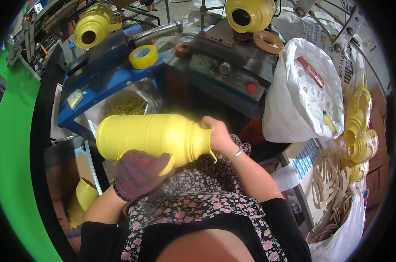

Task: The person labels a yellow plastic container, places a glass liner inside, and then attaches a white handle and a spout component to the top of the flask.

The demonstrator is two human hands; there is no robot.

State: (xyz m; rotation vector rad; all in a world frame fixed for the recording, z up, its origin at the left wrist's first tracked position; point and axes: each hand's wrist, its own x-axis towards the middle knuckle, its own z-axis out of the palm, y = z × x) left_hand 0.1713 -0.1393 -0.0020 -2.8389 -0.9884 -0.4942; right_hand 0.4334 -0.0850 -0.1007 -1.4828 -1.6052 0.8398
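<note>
Green flooring (14, 126) lies at left. Gloved left hand (141, 172) grasps the handle (166, 166) of a horizontal yellow flask casing (147, 134) before the apron (193, 207); bare right hand (219, 134) grips its mouth end (201, 142). White sack (287, 102) stands at right.

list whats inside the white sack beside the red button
The sack shows white rings, a long red item and a yellow piece. Anything beneath them is covered.

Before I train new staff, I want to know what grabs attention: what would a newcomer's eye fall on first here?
Probably the yellow flask, lying sideways in mid-picture between the gloved left hand and bare right hand. Next, perhaps the bright green strip down the left side, then the white sack at the right.
</note>
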